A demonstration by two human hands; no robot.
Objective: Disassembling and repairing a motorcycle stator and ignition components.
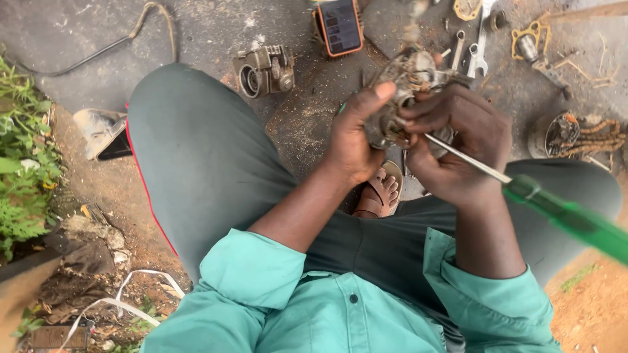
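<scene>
A small grey metal engine part (pixel 412 85), like a carburettor, is held up between my knees. My left hand (pixel 353 134) grips its left side, thumb raised along it. My right hand (pixel 458 147) wraps its right side, fingers curled over the top. A screwdriver with a steel shaft (pixel 468 160) and a translucent green handle (pixel 569 219) runs from the part out past my right wrist; the tip is hidden among my fingers.
On the dirt lie a second metal part (pixel 265 68), a phone in an orange case (pixel 340 26), several spanners (pixel 477 46), gaskets (pixel 533 36) and a tin holding a chain (pixel 572 137). A sandalled foot (pixel 383 193) shows below my hands. Plants (pixel 23 157) grow on the left.
</scene>
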